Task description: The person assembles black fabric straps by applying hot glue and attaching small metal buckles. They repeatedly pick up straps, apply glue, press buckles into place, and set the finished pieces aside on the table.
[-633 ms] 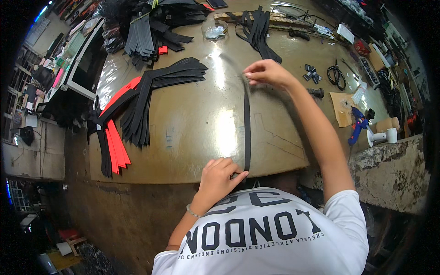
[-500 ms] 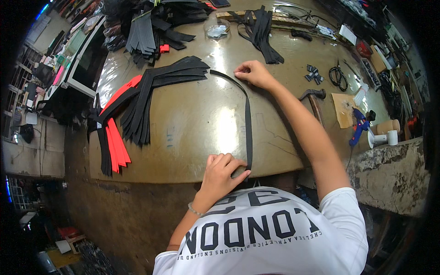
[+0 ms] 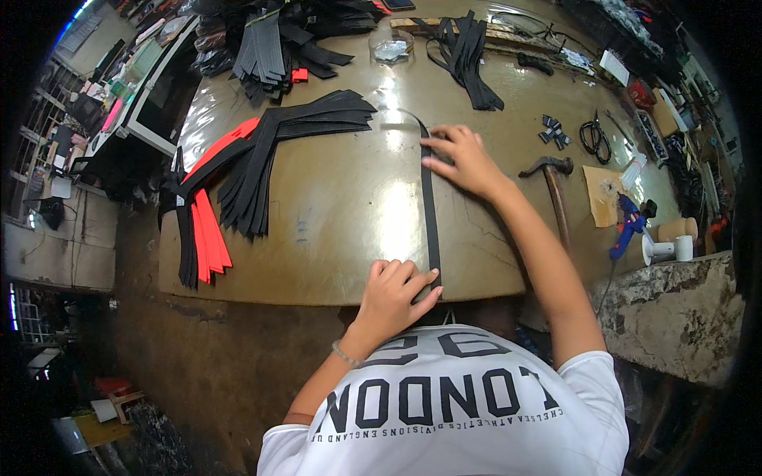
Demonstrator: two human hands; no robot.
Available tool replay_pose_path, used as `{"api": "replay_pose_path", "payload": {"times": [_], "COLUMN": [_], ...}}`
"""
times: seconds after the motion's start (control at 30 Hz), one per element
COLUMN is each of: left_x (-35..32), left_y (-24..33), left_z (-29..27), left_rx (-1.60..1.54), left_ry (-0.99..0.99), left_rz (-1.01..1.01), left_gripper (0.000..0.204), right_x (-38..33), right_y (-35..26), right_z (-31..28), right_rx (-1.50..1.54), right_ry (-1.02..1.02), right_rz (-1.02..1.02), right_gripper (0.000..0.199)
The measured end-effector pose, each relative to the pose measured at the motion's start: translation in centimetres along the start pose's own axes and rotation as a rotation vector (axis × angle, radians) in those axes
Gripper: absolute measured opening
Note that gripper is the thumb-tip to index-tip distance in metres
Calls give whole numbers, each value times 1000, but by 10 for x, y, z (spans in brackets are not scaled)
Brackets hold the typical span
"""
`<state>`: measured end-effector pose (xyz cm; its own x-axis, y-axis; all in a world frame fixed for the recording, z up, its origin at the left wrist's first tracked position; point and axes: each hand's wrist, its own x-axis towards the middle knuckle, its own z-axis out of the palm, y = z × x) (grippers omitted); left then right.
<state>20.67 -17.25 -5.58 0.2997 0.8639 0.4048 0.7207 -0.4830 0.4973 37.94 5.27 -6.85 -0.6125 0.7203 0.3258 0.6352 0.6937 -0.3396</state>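
Observation:
A narrow black strap runs from the table's near edge toward the far side, its far end curling left. My left hand pinches its near end between thumb and forefinger at the edge. Beside the strap's far part, my right hand has its fingers apart, the fingertips over or touching it; contact is hard to tell. To the left lies a fanned pile of black straps, with red straps under and beside it.
A hammer lies right of my right forearm, near black scissors, small metal clips and a blue glue gun. More strap bundles and a clear round container sit at the back.
My right hand has come nearer and its pinched fingers have spread. The strap, bowed before, now lies straighter. My left hand keeps its hold at the near end.

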Motion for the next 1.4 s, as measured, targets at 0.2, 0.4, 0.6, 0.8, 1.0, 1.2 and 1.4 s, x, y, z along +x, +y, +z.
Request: {"api": "replay_pose_path", "payload": {"times": [0.2,0.4,0.6,0.8,1.0,1.2,1.4], "left_x": [2,0,1,-1,-1,-1,-1], "left_y": [3,-2,-4,-2,-3,-4,-4], "left_z": [1,-5,-4,-4,-5,-4,-3], "left_rx": [-10,-17,0,-34,-50,-46,-33], "left_ry": [-4,-76,-103,-71,-67,-94,-46], "left_rz": [-24,47,68,25,12,17,18], "left_gripper": [29,38,39,38,39,39,39], "right_x": [-3,-159,-287,-300,-200,-113,-88], "right_y": [-24,-14,130,181,67,-34,-35], "right_z": [-24,-99,-131,-151,-165,-110,-90], "right_rx": [-99,-312,-137,609,761,561,436], "right_ry": [129,759,1198,1515,767,66,-72], "right_rz": [259,649,1056,1082,768,457,335], "right_gripper": [53,38,76,76,33,43,48]}}
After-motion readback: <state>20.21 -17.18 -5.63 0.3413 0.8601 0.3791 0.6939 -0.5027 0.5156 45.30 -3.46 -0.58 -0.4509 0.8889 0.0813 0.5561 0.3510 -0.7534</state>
